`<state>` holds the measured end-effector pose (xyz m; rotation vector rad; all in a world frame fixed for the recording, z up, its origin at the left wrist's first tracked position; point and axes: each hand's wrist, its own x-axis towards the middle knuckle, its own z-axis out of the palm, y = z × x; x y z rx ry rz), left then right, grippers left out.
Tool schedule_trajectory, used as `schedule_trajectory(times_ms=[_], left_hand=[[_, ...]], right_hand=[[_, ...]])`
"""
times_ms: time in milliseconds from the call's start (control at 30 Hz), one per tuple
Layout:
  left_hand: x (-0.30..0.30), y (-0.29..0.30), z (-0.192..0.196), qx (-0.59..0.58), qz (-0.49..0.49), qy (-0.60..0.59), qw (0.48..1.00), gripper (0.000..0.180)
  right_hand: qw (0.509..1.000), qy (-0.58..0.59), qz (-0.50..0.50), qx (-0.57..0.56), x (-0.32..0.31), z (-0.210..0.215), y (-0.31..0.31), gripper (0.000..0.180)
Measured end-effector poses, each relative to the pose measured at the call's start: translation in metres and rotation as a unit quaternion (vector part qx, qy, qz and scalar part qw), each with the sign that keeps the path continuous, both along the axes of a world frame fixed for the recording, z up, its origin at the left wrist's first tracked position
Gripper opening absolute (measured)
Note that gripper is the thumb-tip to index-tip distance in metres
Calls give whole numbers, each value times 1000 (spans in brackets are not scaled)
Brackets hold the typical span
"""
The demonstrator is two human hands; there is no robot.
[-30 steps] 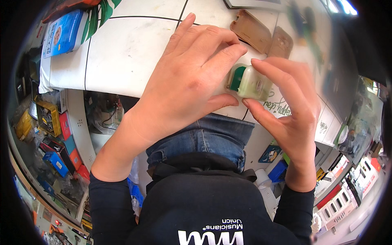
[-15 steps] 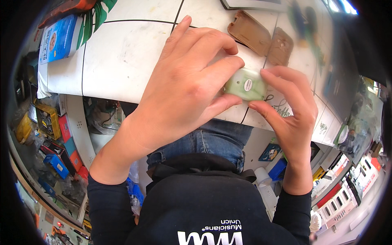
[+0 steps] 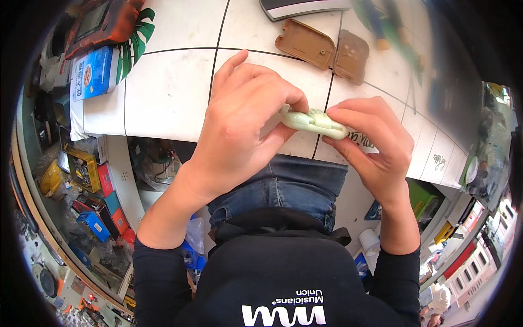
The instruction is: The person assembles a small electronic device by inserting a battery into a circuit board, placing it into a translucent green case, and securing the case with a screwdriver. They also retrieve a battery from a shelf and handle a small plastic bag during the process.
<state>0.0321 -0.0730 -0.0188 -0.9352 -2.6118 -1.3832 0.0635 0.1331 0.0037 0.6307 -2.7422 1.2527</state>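
Note:
A small, pale green plastic case (image 3: pixel 315 123) with rounded ends is held above the front of the white tiled tabletop. Its narrow edge is turned up, showing a seam and a raised block at the middle. My left hand (image 3: pixel 242 117) pinches the left end between thumb and forefinger, the little finger stretched away. At the other end, the thumb and fingers of my right hand (image 3: pixel 381 139) grip the case. Beyond my hands lie two brown plastic shell pieces, a hollow one (image 3: pixel 305 44) and a flatter one (image 3: pixel 350 57), close together.
A blue box (image 3: pixel 93 73) and an orange-and-black device (image 3: pixel 103 24) stand at the far left beside a green leaf-shaped piece (image 3: pixel 135 46). Blurred hand tools (image 3: pixel 389 27) are at the far right. Below the table, left, shelves hold a yellow bin (image 3: pixel 81 170) and several small boxes.
The green case has been turned from its broad face, with a white oval label, onto its narrow edge. Both hands still hold it. The view has shifted slightly.

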Motion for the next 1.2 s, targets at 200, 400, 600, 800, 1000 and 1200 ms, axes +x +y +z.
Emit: schedule_trajectory(times_ms=[200,400,600,800,1000,1200], left_hand=[[-4,1,20,35,-59,30,997,27],[3,10,25,11,-40,82,996,30],[-2,36,31,392,69,-221,890,44],[12,62,37,483,24,-413,772,35],[1,56,36,447,-56,-455,769,37],[0,55,40,434,-79,-470,764,34]], right_hand=[[995,65,-47,-58,5,5,-1,33],[986,148,-55,-53,12,6,4,33],[924,367,-100,28,2,7,12,36],[925,369,-93,21,3,1,3,36],[894,-103,-195,-390,23,23,7,19],[872,-130,-159,-444,19,17,7,17]])
